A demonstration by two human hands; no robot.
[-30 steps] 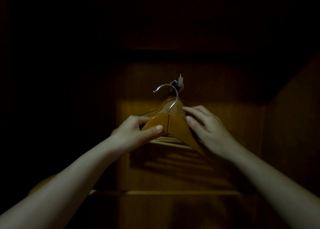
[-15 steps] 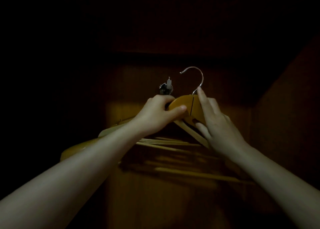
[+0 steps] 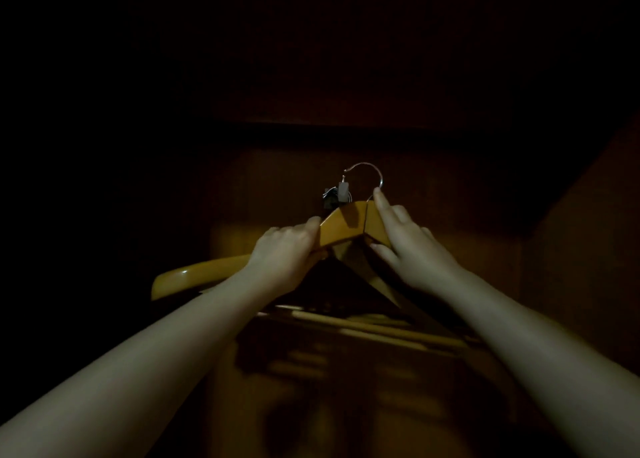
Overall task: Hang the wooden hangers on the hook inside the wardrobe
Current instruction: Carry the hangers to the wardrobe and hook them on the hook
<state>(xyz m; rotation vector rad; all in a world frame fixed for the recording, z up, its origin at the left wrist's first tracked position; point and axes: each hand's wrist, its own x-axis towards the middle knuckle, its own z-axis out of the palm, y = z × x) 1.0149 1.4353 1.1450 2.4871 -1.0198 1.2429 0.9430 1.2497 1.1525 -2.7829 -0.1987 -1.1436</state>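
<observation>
Both hands hold a wooden hanger [image 3: 341, 227] up inside a dark wardrobe. My left hand [image 3: 285, 253] grips its left shoulder. My right hand [image 3: 408, 246] holds the right shoulder, with the index finger against the base of the metal hook [image 3: 367, 175]. That metal hook curves over the small wall hook [image 3: 341, 193] on the back panel; its tip is right at the wall hook's top. Contact is hard to judge. Behind and below, bars of other wooden hangers [image 3: 363, 324] show, apparently hanging from the same wall hook.
The wardrobe's back panel [image 3: 277, 173] is dimly lit orange-brown. A side wall [image 3: 588, 232] rises at the right. A dark shelf edge [image 3: 346, 128] runs across above the wall hook. Everything to the left and above is black.
The hanger in my hands has moved left, so its metal hook went from right of the wall hook to over it. My left hand has shifted down its left shoulder.
</observation>
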